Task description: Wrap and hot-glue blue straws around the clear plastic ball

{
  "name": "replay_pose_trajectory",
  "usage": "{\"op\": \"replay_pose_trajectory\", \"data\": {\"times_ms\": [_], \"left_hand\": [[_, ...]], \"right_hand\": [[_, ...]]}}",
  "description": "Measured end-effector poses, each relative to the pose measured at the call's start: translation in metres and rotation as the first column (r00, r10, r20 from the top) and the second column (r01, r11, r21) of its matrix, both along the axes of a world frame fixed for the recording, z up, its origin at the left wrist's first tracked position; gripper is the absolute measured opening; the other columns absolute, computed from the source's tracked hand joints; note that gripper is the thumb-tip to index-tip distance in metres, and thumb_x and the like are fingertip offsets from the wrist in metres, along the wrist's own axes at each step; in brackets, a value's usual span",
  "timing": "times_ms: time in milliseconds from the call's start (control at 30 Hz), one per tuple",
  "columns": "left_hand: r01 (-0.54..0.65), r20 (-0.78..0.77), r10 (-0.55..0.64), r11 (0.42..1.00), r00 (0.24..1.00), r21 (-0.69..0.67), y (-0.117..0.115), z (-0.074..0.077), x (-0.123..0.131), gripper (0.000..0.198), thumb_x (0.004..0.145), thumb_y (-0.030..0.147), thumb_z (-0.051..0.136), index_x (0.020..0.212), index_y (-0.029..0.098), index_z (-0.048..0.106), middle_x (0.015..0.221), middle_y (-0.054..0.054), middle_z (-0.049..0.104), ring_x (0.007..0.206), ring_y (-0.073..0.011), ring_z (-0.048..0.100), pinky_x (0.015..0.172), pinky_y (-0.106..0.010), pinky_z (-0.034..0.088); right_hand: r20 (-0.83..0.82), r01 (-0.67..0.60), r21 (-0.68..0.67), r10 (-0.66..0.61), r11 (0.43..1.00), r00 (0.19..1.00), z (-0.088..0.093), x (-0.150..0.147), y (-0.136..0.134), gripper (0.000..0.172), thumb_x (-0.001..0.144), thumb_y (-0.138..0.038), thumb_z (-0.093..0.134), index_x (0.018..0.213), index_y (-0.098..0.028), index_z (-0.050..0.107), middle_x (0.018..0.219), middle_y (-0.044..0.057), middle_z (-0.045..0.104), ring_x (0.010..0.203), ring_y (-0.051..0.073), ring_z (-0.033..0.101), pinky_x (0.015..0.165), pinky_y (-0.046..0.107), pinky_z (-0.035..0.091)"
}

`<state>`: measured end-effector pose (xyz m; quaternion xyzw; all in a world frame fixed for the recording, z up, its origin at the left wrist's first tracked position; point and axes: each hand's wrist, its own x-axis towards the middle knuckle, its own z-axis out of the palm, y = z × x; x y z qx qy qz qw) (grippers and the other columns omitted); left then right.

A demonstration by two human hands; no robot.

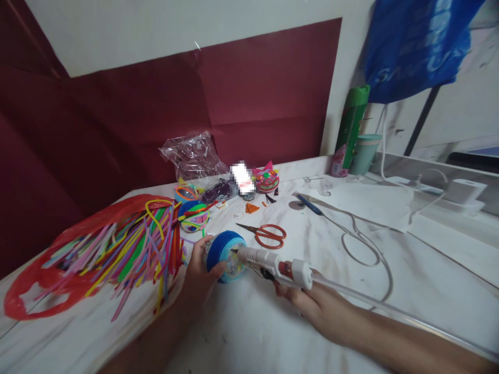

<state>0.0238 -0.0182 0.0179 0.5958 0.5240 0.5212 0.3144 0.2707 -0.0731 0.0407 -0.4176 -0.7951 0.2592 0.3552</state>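
Note:
My left hand [200, 270] grips a round blue ribbed craft piece [225, 254] with a glittery face, holding it just above the marble table. My right hand [307, 301] is closed on a white hot glue gun [273, 262], with a clear glue stick trailing back along my forearm. The gun's nozzle touches the face of the blue piece. Orange-handled scissors [268, 235] lie just beyond the two hands.
A red plastic bag [47, 285] spills several coloured pipe cleaners [132, 249] at the left. Finished round crafts [193, 218] and a pink one [266, 179] sit further back with a clear wrapper [193, 156]. A white cable [366, 249], green can [349, 130], teal cup [364, 153] and charger [463, 192] are at the right.

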Motion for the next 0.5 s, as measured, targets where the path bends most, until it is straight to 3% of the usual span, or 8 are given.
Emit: {"op": "replay_pose_trajectory", "data": {"times_ms": [500], "left_hand": [[0.015, 0.067, -0.014, 1.0, 0.998, -0.017, 0.001, -0.0023, -0.0009, 0.065, 0.06, 0.04, 0.071, 0.117, 0.02, 0.046, 0.116, -0.009, 0.055, 0.108, -0.0281, 0.053, 0.09, -0.041, 0.043]], "right_hand": [[-0.017, -0.007, 0.048, 0.008, 0.999, 1.0, -0.0025, -0.0002, 0.0033, 0.024, 0.087, -0.029, 0.035, 0.079, -0.02, 0.056, 0.077, 0.004, 0.063, 0.072, 0.018, 0.059, 0.066, 0.027, 0.05]]}}
